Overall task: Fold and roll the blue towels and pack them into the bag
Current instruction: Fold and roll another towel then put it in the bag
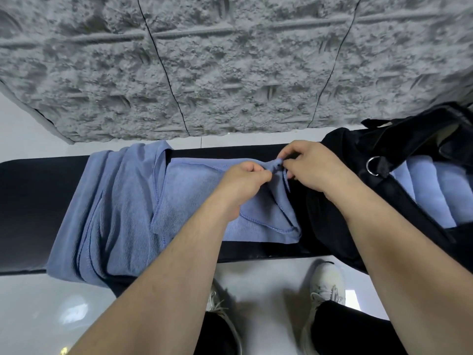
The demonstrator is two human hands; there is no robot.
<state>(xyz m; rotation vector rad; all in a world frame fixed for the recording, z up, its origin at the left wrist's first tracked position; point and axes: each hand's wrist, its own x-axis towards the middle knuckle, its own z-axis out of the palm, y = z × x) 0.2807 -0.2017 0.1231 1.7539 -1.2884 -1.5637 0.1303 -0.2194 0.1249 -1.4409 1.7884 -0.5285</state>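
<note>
Black surface carried the towel; left hand and right hand fingers pinched its far corner together, likely aligning edges for a fold, bag alongside.

The towel pinched between both hands is a soft blue with darker blue stitching along its hem. Left of the grip, a second towel shows the same blue, faintly ribbed. Under the grip the bench is black. Right of the grip the bag is black (with one silver ring), and paler blue rolled towels show inside. Beyond the grip the wall is mottled grey. Below, the shoes are white and the floor pale grey.
</note>
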